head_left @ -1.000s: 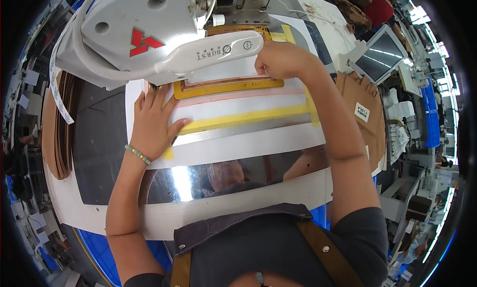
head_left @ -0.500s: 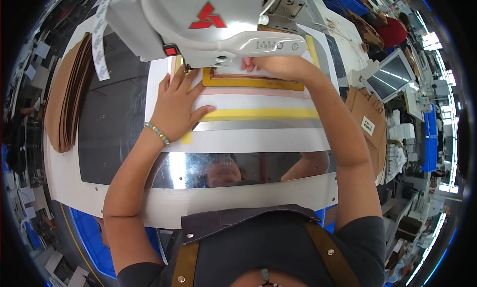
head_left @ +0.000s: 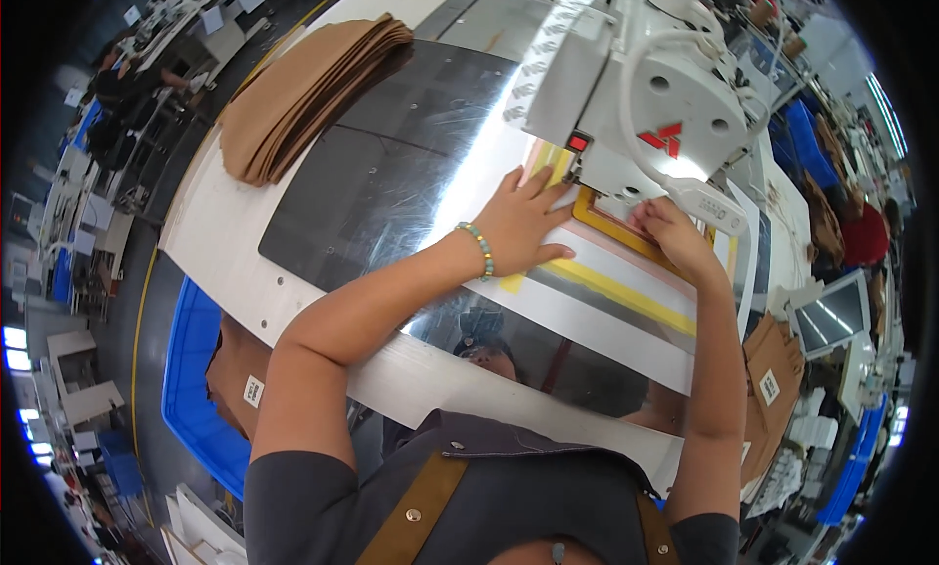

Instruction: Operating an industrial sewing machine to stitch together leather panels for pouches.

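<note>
My left hand [head_left: 518, 227] lies spread on white paper [head_left: 602, 316] with yellow and pink strips [head_left: 631, 299], its fingertips just left of a yellow rectangular template [head_left: 626, 235] under the white machine head [head_left: 685, 105]. My right hand [head_left: 665, 232] has its fingers curled at the template, below a white handpiece-like control [head_left: 704, 201] on the machine; what they pinch, if anything, I cannot make out. The paper rests over a shiny metal plate [head_left: 342, 203].
A brown stack of pieces [head_left: 303, 95] lies at upper left, more brown pieces [head_left: 782, 355] and a screen [head_left: 825, 314] at right. A blue bin [head_left: 191, 389] holding brown pieces sits beside the table. People work at upper left [head_left: 127, 81] and right [head_left: 863, 232].
The view has turned leftward, so the machine appears further right and the bin shows more. My left hand stays spread; my right fingers have shifted left along the template, still curled.
</note>
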### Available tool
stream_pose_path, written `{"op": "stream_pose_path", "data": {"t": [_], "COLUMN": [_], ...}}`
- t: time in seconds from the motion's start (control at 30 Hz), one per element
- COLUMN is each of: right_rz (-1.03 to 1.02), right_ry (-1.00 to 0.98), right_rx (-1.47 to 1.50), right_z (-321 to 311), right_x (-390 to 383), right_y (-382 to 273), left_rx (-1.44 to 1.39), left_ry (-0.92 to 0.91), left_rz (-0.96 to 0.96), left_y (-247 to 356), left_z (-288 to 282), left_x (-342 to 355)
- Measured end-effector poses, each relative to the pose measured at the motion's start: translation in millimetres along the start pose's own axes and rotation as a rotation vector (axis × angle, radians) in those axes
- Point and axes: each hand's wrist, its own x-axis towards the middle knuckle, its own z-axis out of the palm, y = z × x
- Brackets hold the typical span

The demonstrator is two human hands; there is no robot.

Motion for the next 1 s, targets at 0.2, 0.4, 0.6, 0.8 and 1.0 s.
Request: {"op": "stream_pose_path", "data": {"t": [0.2,0.4,0.6,0.8,1.0], "right_rz": [-0.146,-0.454,-0.454,-0.409,-0.487], "right_ry": [0.143,0.629,0.759,0.794,0.772], "right_rx": [-0.366,-0.464,-0.301,-0.322,-0.272], "right_z": [-19.9,-7.5,-26.1,-31.4,-25.3], "right_x": [-42.5,-79.5,-78.2,-78.2,-62.5], "right_y": [8.5,19.9,47.4,59.6,56.5], "left_rx": [-0.005,0.17,0.425,0.316,0.03], "left_ry": [-0.003,0.148,0.232,0.24,0.539], "left_rz": [-0.008,-0.331,-0.823,-0.793,-1.015], "left_y": [-8.0,-109.4,-289.7,-323.1,-360.3], "left_z": [-4.5,-77.5,-130.5,-118.4,-148.2], "left_x": [-5.2,-4.6,-63.7,-77.4,-137.1]}}
